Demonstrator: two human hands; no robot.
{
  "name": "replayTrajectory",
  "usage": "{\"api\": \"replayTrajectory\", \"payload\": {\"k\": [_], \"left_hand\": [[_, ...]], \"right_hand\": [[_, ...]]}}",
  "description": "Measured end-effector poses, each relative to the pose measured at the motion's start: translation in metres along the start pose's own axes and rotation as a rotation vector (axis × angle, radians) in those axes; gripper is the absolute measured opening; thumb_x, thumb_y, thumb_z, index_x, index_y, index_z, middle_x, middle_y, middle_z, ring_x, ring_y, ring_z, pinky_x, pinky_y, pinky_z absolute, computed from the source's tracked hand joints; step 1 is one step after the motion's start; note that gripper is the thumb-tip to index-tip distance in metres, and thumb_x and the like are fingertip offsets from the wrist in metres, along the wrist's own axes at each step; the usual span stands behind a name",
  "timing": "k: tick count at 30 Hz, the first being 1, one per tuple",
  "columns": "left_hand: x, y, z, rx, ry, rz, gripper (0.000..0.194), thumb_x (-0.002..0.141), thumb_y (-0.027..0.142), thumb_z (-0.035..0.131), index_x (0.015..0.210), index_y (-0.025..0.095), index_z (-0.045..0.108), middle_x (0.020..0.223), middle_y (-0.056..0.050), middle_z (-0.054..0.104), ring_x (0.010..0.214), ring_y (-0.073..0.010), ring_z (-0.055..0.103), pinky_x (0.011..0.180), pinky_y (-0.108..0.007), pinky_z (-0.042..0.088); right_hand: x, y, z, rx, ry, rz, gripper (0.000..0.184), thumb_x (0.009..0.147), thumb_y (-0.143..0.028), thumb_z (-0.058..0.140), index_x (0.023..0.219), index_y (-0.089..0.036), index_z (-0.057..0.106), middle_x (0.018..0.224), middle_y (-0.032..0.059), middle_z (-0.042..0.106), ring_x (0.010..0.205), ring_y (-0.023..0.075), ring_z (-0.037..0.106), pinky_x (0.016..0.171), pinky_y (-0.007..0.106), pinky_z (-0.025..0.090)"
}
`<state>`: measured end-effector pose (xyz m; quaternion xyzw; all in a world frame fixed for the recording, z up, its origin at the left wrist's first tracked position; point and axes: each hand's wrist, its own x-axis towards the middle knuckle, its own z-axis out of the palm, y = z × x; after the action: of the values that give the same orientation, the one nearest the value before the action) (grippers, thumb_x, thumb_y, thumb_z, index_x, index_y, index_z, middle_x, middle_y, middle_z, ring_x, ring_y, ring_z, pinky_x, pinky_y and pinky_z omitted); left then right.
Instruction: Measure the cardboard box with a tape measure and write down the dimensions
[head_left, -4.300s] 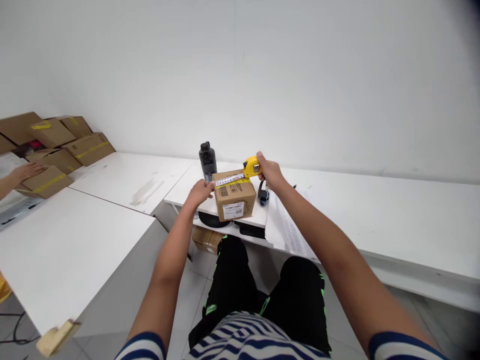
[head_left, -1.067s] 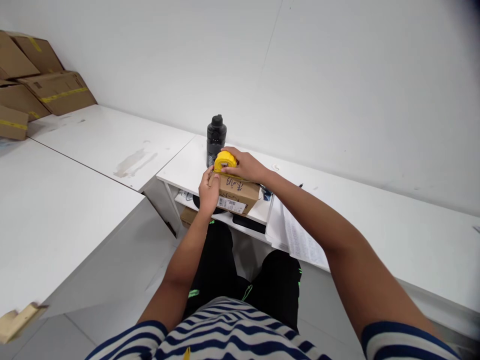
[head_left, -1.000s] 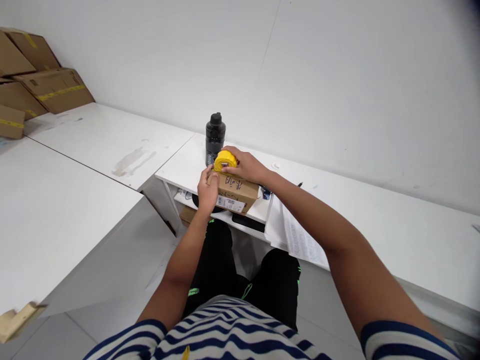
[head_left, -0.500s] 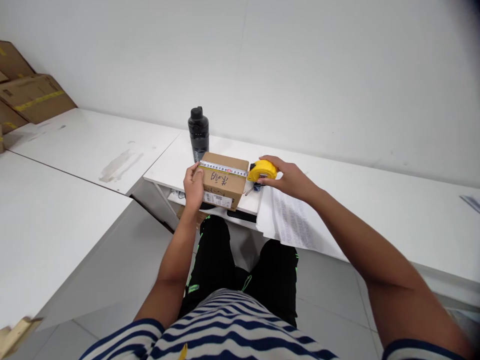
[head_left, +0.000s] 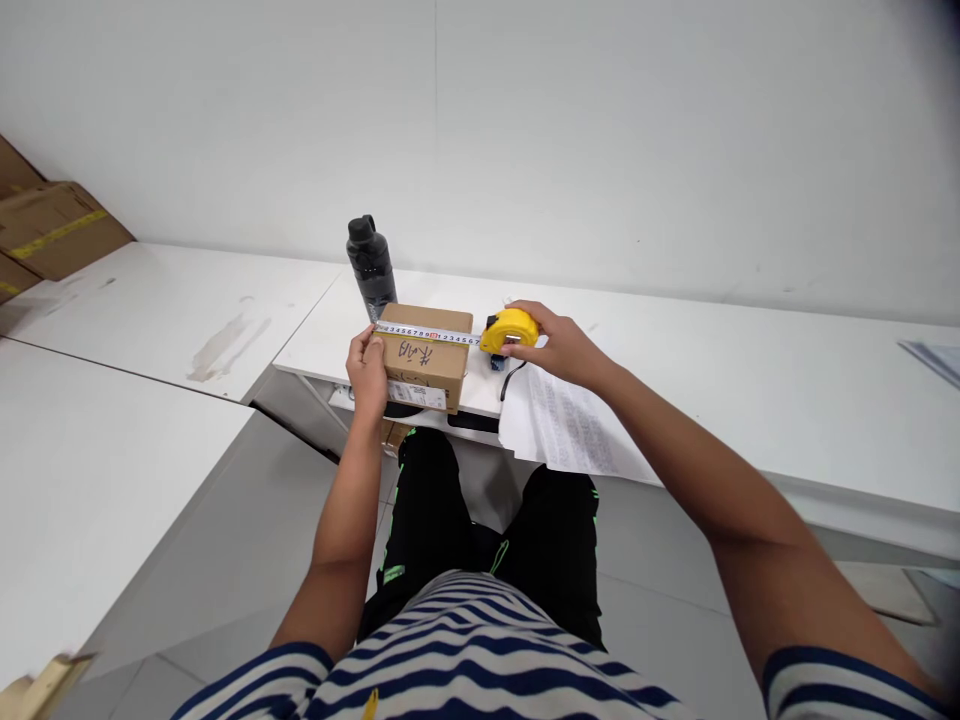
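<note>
A brown cardboard box (head_left: 427, 364) with handwriting and a white label is held up over the white table. Its left end is gripped by my left hand (head_left: 368, 370), the thumb pressing near the start of the tape. My right hand (head_left: 551, 340) is closed around a yellow tape measure (head_left: 512, 329), just right of the box. The tape's white, numbered blade (head_left: 427, 333) stretches across the top of the box from one hand to the other. Whether the left thumb covers the blade's hook, I cannot tell.
A dark water bottle (head_left: 372, 268) stands behind the box. Printed paper sheets (head_left: 566, 425) hang over the table's (head_left: 712, 400) front edge. A small dark-blue object (head_left: 498, 363) lies below the tape measure. Cardboard boxes (head_left: 64, 230) are stacked at the far left, by the wall.
My right hand has drawn the tape measure slightly away from the box, so more numbers show on the blade. The camera view has shifted; my left hand keeps its grip.
</note>
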<state>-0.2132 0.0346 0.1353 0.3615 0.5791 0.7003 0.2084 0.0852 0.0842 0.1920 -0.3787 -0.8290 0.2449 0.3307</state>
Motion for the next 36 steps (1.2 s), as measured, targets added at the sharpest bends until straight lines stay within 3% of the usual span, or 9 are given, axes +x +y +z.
{"api": "replayTrajectory", "payload": {"k": [7,13,17,20,24,27,29,32,36], "left_hand": [[-0.004,0.004,0.000,0.001,-0.002,-0.008,0.033,0.085,0.031,0.058,0.113,0.016,0.068,0.118,-0.010,0.071,0.110,-0.0211,0.064,0.101,-0.034,0.049],[-0.011,0.003,-0.004,-0.022,-0.072,-0.053,0.042,0.087,0.039,0.060,0.124,0.019,0.065,0.128,-0.009,0.067,0.117,-0.0221,0.063,0.102,-0.034,0.049],[-0.010,0.005,-0.005,-0.061,-0.132,-0.113,0.058,0.088,0.041,0.062,0.141,0.022,0.049,0.138,-0.012,0.060,0.122,-0.0234,0.061,0.103,-0.037,0.049],[-0.014,0.011,-0.008,0.045,-0.018,-0.102,0.071,0.087,0.044,0.064,0.148,0.023,0.035,0.148,-0.017,0.049,0.135,-0.0263,0.051,0.108,-0.040,0.044],[-0.055,0.023,-0.010,0.190,0.163,0.282,0.064,0.090,0.055,0.056,0.141,0.020,0.041,0.145,-0.019,0.044,0.142,-0.0277,0.037,0.118,-0.044,0.032],[-0.110,0.030,0.002,0.054,0.040,0.419,0.073,0.082,0.066,0.061,0.138,0.024,0.044,0.133,-0.016,0.049,0.124,-0.0270,0.052,0.107,-0.042,0.043],[-0.143,0.034,0.018,-0.114,-0.151,0.267,0.075,0.081,0.072,0.057,0.140,0.030,0.041,0.133,-0.013,0.050,0.116,-0.0248,0.058,0.097,-0.039,0.051],[-0.174,0.036,0.048,-0.252,-0.531,-0.025,0.070,0.077,0.078,0.057,0.126,0.028,0.053,0.121,-0.012,0.061,0.105,-0.0241,0.064,0.088,-0.037,0.055],[-0.175,0.028,0.081,-0.242,-0.694,-0.133,0.052,0.072,0.063,0.074,0.101,0.023,0.059,0.099,-0.007,0.067,0.088,-0.0201,0.066,0.078,-0.034,0.056]], "right_hand": [[0.034,-0.028,0.025,-0.007,-0.013,-0.083,0.057,0.079,-0.052,0.070,0.127,-0.025,0.056,0.127,0.0081,0.066,0.107,0.0281,0.064,0.094,0.044,0.049],[0.083,-0.063,0.078,-0.029,-0.093,-0.072,0.061,0.076,-0.054,0.069,0.127,-0.023,0.052,0.111,0.0072,0.072,0.095,0.0279,0.066,0.082,0.040,0.048],[0.113,-0.087,0.110,-0.054,-0.128,-0.118,0.057,0.079,-0.048,0.066,0.127,-0.022,0.051,0.111,0.0080,0.072,0.096,0.0287,0.065,0.082,0.038,0.047],[0.120,-0.098,0.114,-0.113,-0.105,-0.136,0.055,0.080,-0.046,0.065,0.128,-0.022,0.052,0.110,0.0088,0.072,0.096,0.0302,0.066,0.083,0.040,0.047],[0.080,-0.091,0.091,-0.082,0.112,-0.140,0.058,0.081,-0.056,0.065,0.127,-0.022,0.053,0.120,0.0112,0.067,0.104,0.0309,0.064,0.090,0.042,0.048],[0.011,-0.072,0.076,-0.008,0.322,-0.071,0.067,0.080,-0.070,0.059,0.129,-0.024,0.049,0.124,0.0133,0.062,0.113,0.0317,0.060,0.094,0.044,0.049],[-0.042,-0.057,0.075,0.047,0.453,0.013,0.074,0.081,-0.079,0.048,0.133,-0.025,0.046,0.117,0.0144,0.062,0.106,0.0319,0.063,0.089,0.047,0.052],[-0.103,-0.033,0.073,0.030,0.465,0.040,0.085,0.077,-0.091,0.029,0.129,-0.027,0.053,0.104,0.0139,0.065,0.088,0.0320,0.065,0.077,0.051,0.054],[-0.122,0.012,0.034,-0.126,0.407,0.025,0.088,0.088,-0.078,-0.001,0.103,-0.027,0.070,0.085,0.0109,0.066,0.079,0.0286,0.064,0.077,0.049,0.052]]}}
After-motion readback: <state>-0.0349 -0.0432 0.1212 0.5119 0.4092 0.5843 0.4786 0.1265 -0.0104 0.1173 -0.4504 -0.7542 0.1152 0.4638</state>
